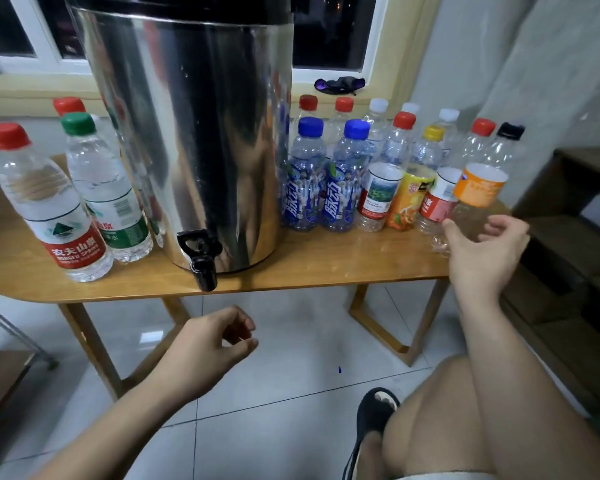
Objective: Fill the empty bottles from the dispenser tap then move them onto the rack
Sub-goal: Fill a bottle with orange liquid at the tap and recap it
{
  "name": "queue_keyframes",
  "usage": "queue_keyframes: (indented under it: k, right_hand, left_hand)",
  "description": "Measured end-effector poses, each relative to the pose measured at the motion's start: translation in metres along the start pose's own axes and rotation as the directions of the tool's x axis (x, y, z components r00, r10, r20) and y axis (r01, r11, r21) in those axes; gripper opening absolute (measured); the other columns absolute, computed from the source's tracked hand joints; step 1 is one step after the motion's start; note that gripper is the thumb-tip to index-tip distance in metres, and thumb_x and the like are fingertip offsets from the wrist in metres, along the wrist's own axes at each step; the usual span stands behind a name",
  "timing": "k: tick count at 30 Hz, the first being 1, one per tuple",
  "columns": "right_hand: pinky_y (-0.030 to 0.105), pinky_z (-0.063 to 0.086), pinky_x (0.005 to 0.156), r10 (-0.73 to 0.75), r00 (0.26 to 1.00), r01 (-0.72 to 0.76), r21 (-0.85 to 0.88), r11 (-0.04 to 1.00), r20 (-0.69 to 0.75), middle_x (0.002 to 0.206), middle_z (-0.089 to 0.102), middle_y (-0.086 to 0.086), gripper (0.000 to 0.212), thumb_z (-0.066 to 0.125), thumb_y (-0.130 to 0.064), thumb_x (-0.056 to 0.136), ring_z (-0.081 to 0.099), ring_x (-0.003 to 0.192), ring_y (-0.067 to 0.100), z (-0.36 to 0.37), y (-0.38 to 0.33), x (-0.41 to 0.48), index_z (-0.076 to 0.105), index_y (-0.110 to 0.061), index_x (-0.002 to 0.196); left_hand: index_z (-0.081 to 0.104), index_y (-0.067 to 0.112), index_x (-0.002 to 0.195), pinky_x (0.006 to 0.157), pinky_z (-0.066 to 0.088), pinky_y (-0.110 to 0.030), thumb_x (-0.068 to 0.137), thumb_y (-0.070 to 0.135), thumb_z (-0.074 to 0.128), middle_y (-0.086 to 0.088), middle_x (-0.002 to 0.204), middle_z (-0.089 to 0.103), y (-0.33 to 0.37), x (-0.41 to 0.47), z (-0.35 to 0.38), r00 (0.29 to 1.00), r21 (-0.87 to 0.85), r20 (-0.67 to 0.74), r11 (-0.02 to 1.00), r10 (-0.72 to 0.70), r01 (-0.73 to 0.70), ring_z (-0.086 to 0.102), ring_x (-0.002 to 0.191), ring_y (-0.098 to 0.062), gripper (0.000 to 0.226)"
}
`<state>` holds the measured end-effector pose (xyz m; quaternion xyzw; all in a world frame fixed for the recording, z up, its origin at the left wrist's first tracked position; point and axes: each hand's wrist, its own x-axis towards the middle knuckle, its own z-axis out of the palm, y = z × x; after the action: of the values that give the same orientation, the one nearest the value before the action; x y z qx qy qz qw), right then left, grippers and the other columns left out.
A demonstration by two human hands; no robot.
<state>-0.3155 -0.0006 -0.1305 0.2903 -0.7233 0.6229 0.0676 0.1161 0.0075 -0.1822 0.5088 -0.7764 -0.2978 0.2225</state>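
Observation:
A steel dispenser [194,133] stands on the wooden table [326,268], with its black tap [201,261] over the front edge. Several empty capped bottles crowd the table to its right. My right hand [482,251] holds the lower part of the tilted orange-label bottle [478,188] with the black cap, thumb on its left side and fingers curled round its right. My left hand [212,344] hangs below the table edge under the tap, loosely curled and holding nothing. Left of the dispenser stand filled bottles, one with a red cap [49,206] and one with a green cap [108,188].
Two blue-cap bottles [326,181] stand beside the dispenser. A dark shelf unit [568,237] is at the right and a metal rack frame [11,330] at the left. My knee [440,410] and a black sandal are over the tiled floor.

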Motion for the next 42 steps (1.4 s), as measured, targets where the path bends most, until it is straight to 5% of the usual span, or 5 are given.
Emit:
queue_keyframes:
  k: [8, 22, 27, 34, 42]
  right_hand:
    - [0.032, 0.044, 0.109, 0.104, 0.989, -0.094, -0.101, 0.99, 0.101, 0.147, 0.059, 0.005, 0.096, 0.094, -0.046, 0.076, 0.057, 0.135, 0.022, 0.018, 0.006, 0.013, 0.046, -0.014, 0.153]
    - [0.041, 0.063, 0.089, 0.052, 0.961, -0.079, 0.092, 0.993, 0.271, 0.107, 0.074, -0.014, 0.047, 0.088, -0.047, 0.085, 0.071, 0.091, -0.002, 0.01, -0.029, -0.043, 0.064, -0.029, 0.12]
    - [0.054, 0.066, 0.076, 0.035, 0.869, -0.16, 0.213, 0.964, 0.493, 0.101, 0.078, 0.0, 0.036, 0.091, -0.036, 0.085, 0.079, 0.081, 0.024, 0.017, -0.05, -0.107, 0.065, -0.025, 0.107]
    - [0.013, 0.049, 0.076, -0.093, 0.69, -0.08, 0.204, 0.976, 0.717, 0.103, 0.075, -0.025, 0.035, 0.092, -0.032, 0.083, 0.07, 0.089, 0.001, 0.015, -0.072, -0.184, 0.067, -0.024, 0.105]
    - [0.02, 0.051, 0.081, -0.131, 0.412, -0.031, 0.158, 0.987, 0.902, 0.104, 0.075, -0.016, 0.036, 0.092, -0.034, 0.083, 0.066, 0.092, 0.01, 0.009, -0.071, -0.242, 0.067, -0.025, 0.107]
  left_hand:
    - [0.069, 0.039, 0.097, 0.071, 0.049, -0.013, 0.093, 0.038, 0.081, 0.035, 0.097, 0.07, -0.001, -0.006, 0.008, 0.999, 0.045, 0.041, 0.999, 0.022, -0.024, 0.07, 0.093, 0.006, 0.013]
    - [0.068, 0.039, 0.1, 0.071, 0.051, -0.016, 0.095, 0.037, 0.08, 0.037, 0.099, 0.069, 0.004, -0.012, -0.009, 1.0, 0.03, 0.009, 0.999, -0.011, 0.01, 0.069, 0.094, 0.007, 0.013]
    - [0.07, 0.036, 0.1, 0.073, 0.052, -0.018, 0.094, 0.033, 0.082, 0.033, 0.097, 0.071, 0.003, -0.019, -0.021, 0.999, 0.01, -0.024, 1.0, -0.024, 0.024, 0.069, 0.094, 0.004, 0.014]
    - [0.072, 0.035, 0.1, 0.082, 0.06, -0.032, 0.092, 0.036, 0.082, 0.022, 0.096, 0.076, -0.003, -0.031, -0.047, 0.993, -0.049, -0.098, 0.997, -0.058, 0.053, 0.073, 0.094, -0.004, 0.013]
    - [0.073, 0.027, 0.108, 0.086, 0.061, -0.044, 0.09, 0.046, 0.081, 0.011, 0.103, 0.078, -0.003, -0.044, -0.069, 0.991, -0.163, -0.129, 0.986, -0.039, 0.017, 0.074, 0.099, -0.014, 0.028]
